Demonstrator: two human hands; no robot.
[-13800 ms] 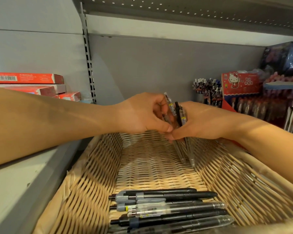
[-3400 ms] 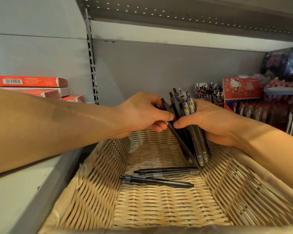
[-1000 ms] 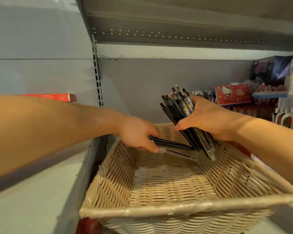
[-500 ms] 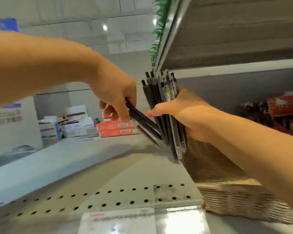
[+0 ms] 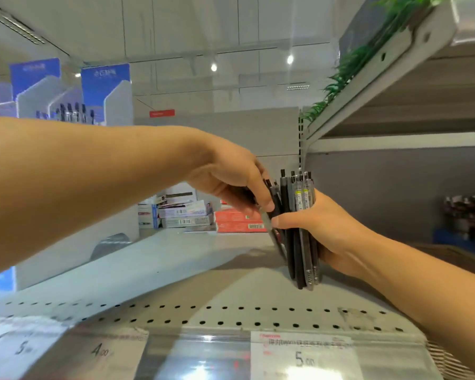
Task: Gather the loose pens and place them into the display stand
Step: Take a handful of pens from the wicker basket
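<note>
A person's two bare hands meet above a grey perforated shelf [image 5: 231, 314], both working one bundle of pens [image 5: 299, 215]. The right hand [image 5: 327, 229] is clamped around the middle of the bundle, holding it nearly upright just above the shelf, clicker ends on top and tips pointing down. The pens are mostly black, with a few clear barrels carrying yellow labels. The left hand [image 5: 236, 185] reaches in from the left of the bundle, its fingers curled around a few pens pressed against the bundle's left side. Behind the bundle, red boxes [image 5: 239, 222] and a stack of white boxes [image 5: 181, 212] lie on the shelf. Price tags [image 5: 302, 355] line the shelf's front edge below the bundle, reading 5, 4 and 5.
</note>
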